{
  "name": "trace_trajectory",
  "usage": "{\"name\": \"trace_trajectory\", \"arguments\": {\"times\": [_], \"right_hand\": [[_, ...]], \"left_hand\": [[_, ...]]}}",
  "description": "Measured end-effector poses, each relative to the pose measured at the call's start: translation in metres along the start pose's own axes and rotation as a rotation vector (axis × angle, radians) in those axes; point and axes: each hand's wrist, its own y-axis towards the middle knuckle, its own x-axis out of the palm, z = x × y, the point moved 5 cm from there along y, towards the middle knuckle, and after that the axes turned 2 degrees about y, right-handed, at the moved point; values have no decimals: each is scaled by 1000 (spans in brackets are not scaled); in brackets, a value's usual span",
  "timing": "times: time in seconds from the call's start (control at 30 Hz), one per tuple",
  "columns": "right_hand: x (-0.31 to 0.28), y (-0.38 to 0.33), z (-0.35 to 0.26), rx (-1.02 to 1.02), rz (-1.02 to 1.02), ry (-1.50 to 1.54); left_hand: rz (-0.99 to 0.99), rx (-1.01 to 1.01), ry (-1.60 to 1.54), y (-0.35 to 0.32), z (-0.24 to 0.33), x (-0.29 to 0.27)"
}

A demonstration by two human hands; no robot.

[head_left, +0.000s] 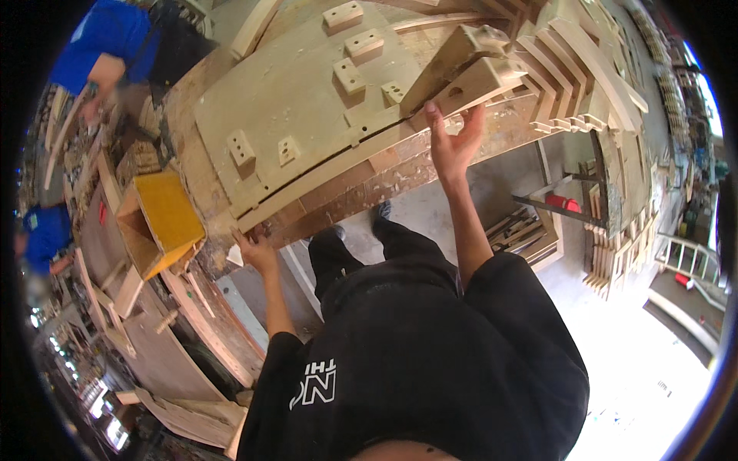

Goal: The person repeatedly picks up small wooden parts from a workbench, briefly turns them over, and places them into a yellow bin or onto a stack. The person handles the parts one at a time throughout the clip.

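Observation:
A large pale plywood jig panel [300, 107] with several small wooden blocks fixed on it lies on a worn workbench [369, 180]. My left hand [255, 247] grips the panel's near left corner at the bench edge. My right hand [453, 142] reaches up with fingers spread against the underside of a thick wooden piece [465, 73] that rests tilted on the panel's right end. A stack of curved plywood parts [573, 73] lies just right of that piece.
An open yellow-lined wooden box [157, 219] stands left of the bench. A person in a blue shirt [108, 46] works at the far left. Wood offcuts lie below the bench, and stacked frames [623, 253] stand at the right by a bright floor.

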Motion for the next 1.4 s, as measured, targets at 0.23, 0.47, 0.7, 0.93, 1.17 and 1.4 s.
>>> {"name": "trace_trajectory", "arguments": {"times": [0.23,0.47,0.7,0.93,1.17,1.4], "right_hand": [[2,4,2,136,-104,188],[-36,-3,9,116,-414,354],[-98,-50,32,1034,-396,1295],[-124,-131,64,1271,-843,1128],[-148,-140,-5,1125,-904,1224],[-153,-92,-72,892,-980,1310]], "left_hand": [[-77,346,637,15,33,-23],[-234,714,145,-16,164,13],[-598,821,364,-11,202,70],[-755,785,357,-24,199,76],[-561,981,159,-9,239,-1],[-187,1229,97,38,384,-94]]}}
